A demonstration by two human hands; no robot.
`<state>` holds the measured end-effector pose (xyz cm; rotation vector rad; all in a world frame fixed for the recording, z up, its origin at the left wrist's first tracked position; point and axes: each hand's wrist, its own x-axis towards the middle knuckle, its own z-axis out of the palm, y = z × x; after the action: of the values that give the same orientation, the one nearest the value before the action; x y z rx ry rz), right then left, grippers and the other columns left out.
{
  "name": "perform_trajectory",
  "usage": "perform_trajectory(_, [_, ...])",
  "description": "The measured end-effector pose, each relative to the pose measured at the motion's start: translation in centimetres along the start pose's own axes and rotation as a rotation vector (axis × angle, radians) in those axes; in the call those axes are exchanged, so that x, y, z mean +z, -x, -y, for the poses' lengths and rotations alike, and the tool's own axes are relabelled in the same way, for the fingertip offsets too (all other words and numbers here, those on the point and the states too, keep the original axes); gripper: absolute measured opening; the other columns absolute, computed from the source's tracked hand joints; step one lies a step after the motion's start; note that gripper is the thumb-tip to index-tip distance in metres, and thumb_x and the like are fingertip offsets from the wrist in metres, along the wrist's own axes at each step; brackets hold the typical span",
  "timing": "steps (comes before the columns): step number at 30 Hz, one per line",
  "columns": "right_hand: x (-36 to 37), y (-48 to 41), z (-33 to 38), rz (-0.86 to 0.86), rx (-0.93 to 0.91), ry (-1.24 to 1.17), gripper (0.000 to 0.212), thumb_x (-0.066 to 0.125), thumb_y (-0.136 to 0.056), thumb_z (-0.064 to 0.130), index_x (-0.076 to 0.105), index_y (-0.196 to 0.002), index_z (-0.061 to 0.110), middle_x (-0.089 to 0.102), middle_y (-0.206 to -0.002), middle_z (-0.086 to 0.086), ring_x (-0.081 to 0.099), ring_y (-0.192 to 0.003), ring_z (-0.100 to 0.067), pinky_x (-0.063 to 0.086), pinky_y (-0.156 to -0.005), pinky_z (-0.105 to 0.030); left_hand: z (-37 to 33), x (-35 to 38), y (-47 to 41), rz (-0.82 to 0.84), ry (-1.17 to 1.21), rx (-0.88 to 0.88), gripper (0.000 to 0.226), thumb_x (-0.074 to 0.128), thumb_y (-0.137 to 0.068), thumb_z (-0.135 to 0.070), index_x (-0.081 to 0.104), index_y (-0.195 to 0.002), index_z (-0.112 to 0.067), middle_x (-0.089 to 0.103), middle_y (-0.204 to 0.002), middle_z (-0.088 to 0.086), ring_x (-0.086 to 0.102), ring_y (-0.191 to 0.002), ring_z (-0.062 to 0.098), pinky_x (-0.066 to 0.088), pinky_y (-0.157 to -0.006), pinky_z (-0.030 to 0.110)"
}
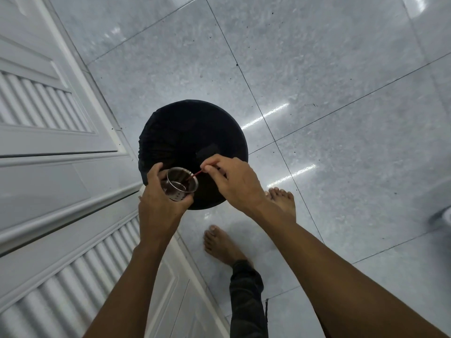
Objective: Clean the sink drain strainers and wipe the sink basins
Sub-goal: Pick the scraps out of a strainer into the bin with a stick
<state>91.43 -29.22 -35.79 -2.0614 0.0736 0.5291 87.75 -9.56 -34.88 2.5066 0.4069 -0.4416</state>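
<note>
My left hand [157, 201] grips a metal sink drain strainer [180, 185], a small perforated steel cup, tilted with its mouth toward the upper right. It hangs over the near rim of a round bin lined with a black bag [192, 132]. My right hand [234, 181] pinches a thin red stick [195, 175] whose tip reaches into the strainer's cup. Dark residue shows inside the strainer. No sink is in view.
White louvred cabinet doors [48, 167] run along the left. The floor is glossy grey tile [317, 93] with small dark specks. My two bare feet [283, 201] stand just right of and below the bin. A blurred pale object sits at the right edge [441, 215].
</note>
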Motion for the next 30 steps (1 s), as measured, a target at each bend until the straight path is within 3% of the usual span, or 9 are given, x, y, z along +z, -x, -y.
perform_trajectory(2, [0.2,0.3,0.2,0.049,-0.043,0.007,0.021,0.052,-0.104,0.036,0.068,-0.114,0.029,0.072,-0.102,0.01,0.061,-0.086,-0.003,0.047,-0.078,-0.007,0.0,0.1,-0.2,-0.008,0.004,-0.01,0.103,0.092,-0.07,-0.034,0.03,-0.151,-0.028,0.063,-0.134,0.0,0.064,-0.115,0.021,0.049,-0.089,0.029])
perform_trajectory(5, [0.5,0.6,0.2,0.082,-0.056,0.079,0.022,0.051,-0.104,0.036,0.068,-0.115,0.028,0.072,-0.103,0.008,0.064,-0.089,-0.006,0.053,-0.082,-0.015,0.1,0.0,-0.2,-0.017,-0.013,-0.004,0.103,0.092,-0.07,-0.034,0.029,-0.152,-0.028,0.062,-0.135,0.001,0.063,-0.118,0.023,0.05,-0.092,0.033])
perform_trajectory(9, [0.3,0.6,0.1,-0.059,-0.034,0.147,0.025,0.051,-0.105,0.036,0.068,-0.121,0.027,0.072,-0.108,0.005,0.063,-0.095,-0.01,0.054,-0.082,-0.02,0.2,-0.2,-0.2,-0.008,-0.037,-0.018,0.104,0.092,-0.071,-0.032,0.029,-0.153,-0.026,0.062,-0.136,0.002,0.063,-0.119,0.024,0.052,-0.096,0.036])
perform_trajectory(12, [0.3,0.8,0.0,-0.039,-0.042,0.06,0.024,0.052,-0.104,0.035,0.068,-0.121,0.026,0.072,-0.109,0.005,0.064,-0.096,-0.012,0.054,-0.083,-0.019,0.1,-0.4,-0.3,-0.01,-0.05,-0.03,0.102,0.091,-0.071,-0.035,0.03,-0.152,-0.026,0.063,-0.136,0.002,0.063,-0.12,0.025,0.054,-0.098,0.043])
perform_trajectory(16, [0.7,1.6,-0.7,0.085,0.021,-0.004,0.026,0.052,-0.105,0.033,0.068,-0.123,0.024,0.072,-0.113,0.004,0.066,-0.103,-0.014,0.055,-0.093,-0.022,-0.6,-0.4,-0.5,-0.011,-0.059,-0.008,0.103,0.092,-0.07,-0.038,0.032,-0.152,-0.023,0.064,-0.134,0.004,0.064,-0.118,0.027,0.054,-0.096,0.041])
perform_trajectory(23, [1.0,1.8,-1.5,-0.141,0.152,-0.181,0.023,0.053,-0.105,0.031,0.069,-0.119,0.022,0.073,-0.108,0.007,0.067,-0.101,-0.011,0.059,-0.087,-0.03,-1.2,0.0,-0.9,0.012,-0.072,-0.065,0.103,0.092,-0.071,-0.04,0.031,-0.152,-0.024,0.065,-0.134,0.004,0.063,-0.12,0.029,0.056,-0.097,0.047])
perform_trajectory(26, [1.6,2.3,-1.3,-0.099,0.144,-0.247,0.02,0.055,-0.104,0.031,0.068,-0.118,0.026,0.072,-0.109,0.009,0.067,-0.102,-0.011,0.06,-0.089,-0.028,-1.3,0.1,-1.2,0.014,-0.07,-0.068,0.103,0.091,-0.071,-0.04,0.031,-0.152,-0.025,0.064,-0.134,0.004,0.063,-0.119,0.029,0.057,-0.097,0.05])
perform_trajectory(30, [3.0,2.4,-1.2,-0.085,0.167,-0.145,0.023,0.053,-0.105,0.032,0.068,-0.121,0.025,0.072,-0.113,0.006,0.066,-0.103,-0.013,0.059,-0.09,-0.031,-1.2,0.2,-1.2,0.028,-0.082,-0.062,0.102,0.091,-0.072,-0.041,0.03,-0.152,-0.024,0.064,-0.134,0.005,0.064,-0.119,0.03,0.056,-0.098,0.053])
